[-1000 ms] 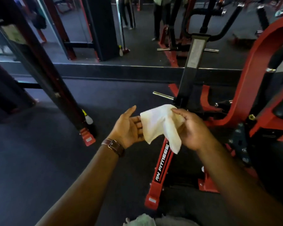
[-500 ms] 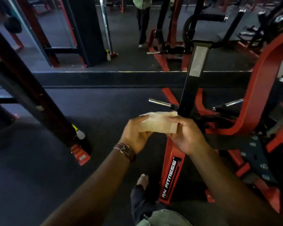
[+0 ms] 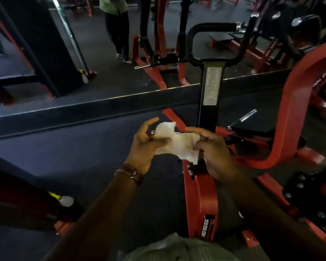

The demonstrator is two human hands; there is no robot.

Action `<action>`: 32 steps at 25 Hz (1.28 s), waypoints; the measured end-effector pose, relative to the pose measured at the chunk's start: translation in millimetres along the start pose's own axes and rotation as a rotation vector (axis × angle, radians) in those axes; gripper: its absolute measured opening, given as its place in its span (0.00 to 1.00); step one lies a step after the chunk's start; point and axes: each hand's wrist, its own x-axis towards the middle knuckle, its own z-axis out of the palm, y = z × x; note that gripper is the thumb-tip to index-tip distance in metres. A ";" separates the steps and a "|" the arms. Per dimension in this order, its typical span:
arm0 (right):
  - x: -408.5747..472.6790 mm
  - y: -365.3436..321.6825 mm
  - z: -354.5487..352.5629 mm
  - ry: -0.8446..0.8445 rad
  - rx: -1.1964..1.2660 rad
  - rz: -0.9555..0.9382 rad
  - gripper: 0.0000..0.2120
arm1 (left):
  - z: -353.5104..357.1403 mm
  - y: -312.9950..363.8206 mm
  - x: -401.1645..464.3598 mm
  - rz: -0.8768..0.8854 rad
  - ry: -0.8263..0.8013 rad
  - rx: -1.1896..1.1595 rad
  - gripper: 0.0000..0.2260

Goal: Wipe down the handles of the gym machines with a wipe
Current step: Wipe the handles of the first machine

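A dim gym with dark rubber floor (image 3: 83, 166) stretches out, a long mirror (image 3: 102, 53) along the wall at twelve o'clock. Both hands meet in the middle of the view over the wipe (image 3: 175, 143): the left hand (image 3: 147, 142) pinches its left end, its upper fingers (image 3: 149, 122) spread loose above, while the right hand (image 3: 213, 147) grips the crumpled right end between thumb and curled fingers.

The wipe hangs bunched and slack. I judge it could tear or slip free if the hands pull apart hard, and a wadded wipe would likely cover a grip poorly.

The nearest handle (image 3: 211, 29), a black loop at one o'clock, is well apart from the hands. The black upright post (image 3: 212, 91) and red frame (image 3: 199, 200) stand between, with a chrome peg (image 3: 243, 118) jutting at two o'clock that a reaching arm might catch.
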 end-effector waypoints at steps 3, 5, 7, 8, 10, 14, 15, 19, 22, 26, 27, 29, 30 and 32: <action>37.6 -2.9 5.2 0.069 -0.248 -0.140 0.20 | -11.0 -0.8 48.8 0.106 -0.012 0.217 0.25; 66.0 -1.8 3.4 0.146 -0.500 -0.228 0.19 | -15.5 -1.8 84.5 0.175 -0.017 0.406 0.17; 94.1 -3.4 -0.9 0.196 -0.680 -0.266 0.13 | -18.6 1.1 118.2 0.244 -0.049 0.538 0.10; 112.2 -6.6 -3.9 0.185 -0.702 -0.256 0.09 | -21.1 4.2 140.0 0.275 -0.088 0.582 0.08; 148.9 -18.9 -8.6 0.082 -0.544 -0.091 0.06 | -29.7 15.0 186.5 0.234 -0.200 0.566 0.06; 225.9 -47.6 -2.7 0.126 -0.139 0.206 0.09 | -29.8 41.0 279.4 -0.002 -0.320 0.511 0.09; 242.7 -50.3 4.5 0.260 -0.200 0.161 0.09 | -22.0 43.1 295.9 0.032 -0.260 0.543 0.11; 286.4 -54.9 54.8 0.753 -0.645 -0.212 0.06 | 15.6 56.2 340.8 0.070 -0.201 0.453 0.12; 300.9 -49.6 78.5 0.783 -0.709 -0.497 0.08 | 29.0 68.2 359.8 -0.057 -0.311 0.163 0.18; 318.0 -41.0 55.1 0.850 -0.556 -0.404 0.12 | 35.8 67.9 390.1 -0.112 -0.517 0.118 0.19; 323.9 -39.0 41.4 0.829 -0.513 -0.352 0.10 | 40.1 62.9 400.3 -0.106 -0.516 0.149 0.17; 339.9 -38.6 15.3 0.777 -0.538 -0.218 0.08 | 50.1 47.9 423.8 -0.168 -0.411 0.189 0.12; 351.2 -38.5 5.2 0.765 -0.579 -0.185 0.06 | 54.0 38.1 436.0 -0.245 -0.327 0.196 0.11; 375.3 -43.0 -5.0 0.818 -0.702 -0.220 0.06 | 59.0 24.3 452.8 -0.413 -0.224 0.084 0.12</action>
